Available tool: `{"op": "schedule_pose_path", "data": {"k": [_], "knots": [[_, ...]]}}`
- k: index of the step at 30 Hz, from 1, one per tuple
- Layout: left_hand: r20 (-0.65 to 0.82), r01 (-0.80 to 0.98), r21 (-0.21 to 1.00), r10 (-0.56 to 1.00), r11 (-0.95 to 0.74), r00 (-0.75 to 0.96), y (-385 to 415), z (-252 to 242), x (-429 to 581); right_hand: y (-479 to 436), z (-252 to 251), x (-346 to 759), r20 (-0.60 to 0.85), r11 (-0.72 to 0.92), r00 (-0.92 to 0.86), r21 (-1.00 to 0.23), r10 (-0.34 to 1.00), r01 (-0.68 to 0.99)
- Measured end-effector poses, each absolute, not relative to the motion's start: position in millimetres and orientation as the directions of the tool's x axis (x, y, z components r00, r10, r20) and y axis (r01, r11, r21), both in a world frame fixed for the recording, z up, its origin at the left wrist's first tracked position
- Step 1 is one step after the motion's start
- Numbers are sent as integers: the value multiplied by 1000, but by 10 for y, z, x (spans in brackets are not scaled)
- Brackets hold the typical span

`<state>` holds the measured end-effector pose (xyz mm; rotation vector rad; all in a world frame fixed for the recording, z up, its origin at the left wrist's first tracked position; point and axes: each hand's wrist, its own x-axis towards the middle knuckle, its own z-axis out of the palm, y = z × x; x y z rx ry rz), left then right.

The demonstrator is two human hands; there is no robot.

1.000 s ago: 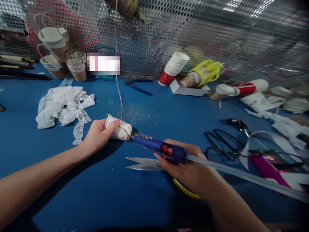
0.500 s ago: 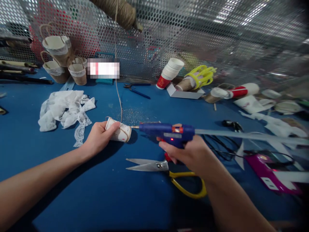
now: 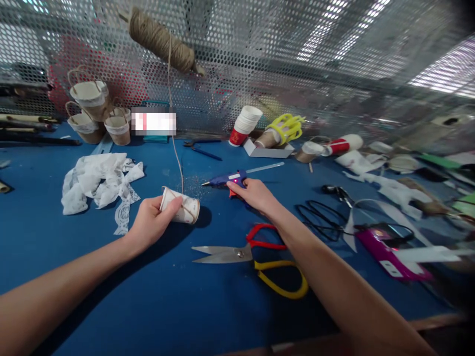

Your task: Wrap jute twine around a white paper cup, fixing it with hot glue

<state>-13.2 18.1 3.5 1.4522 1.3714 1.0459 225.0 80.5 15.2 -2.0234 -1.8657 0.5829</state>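
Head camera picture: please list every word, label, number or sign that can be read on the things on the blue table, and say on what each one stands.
No text can be read.
Small white paper cup in the left hand: faint marks, too small to read.
Red base of the stacked white paper cups: light print, too blurred.
White label on the blue glue gun under the right hand: unreadable.
Label on the magenta device: unreadable.
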Motion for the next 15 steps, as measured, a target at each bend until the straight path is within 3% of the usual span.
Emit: {"op": "schedule_pose_path", "data": {"k": [5,8,10,12,15], "knots": [[55,269,962,998,-57,13,158,108,-136,732,231,2184,133,0,52,-362,990,932],[30,240,970,997,-47,73,128,132,-127,510,425,1984,181,227,-167,-397,969,890],[20,251,967,992,-51,123,100,134,-116,358,543,1813,209,511,-479,-525,853,680],[20,278,958,986,-65,165,72,128,-107,246,604,1652,189,574,-572,-528,798,626],[18,300,950,976,-84,219,43,115,-99,168,592,1483,182,572,-556,-448,811,687]]}}
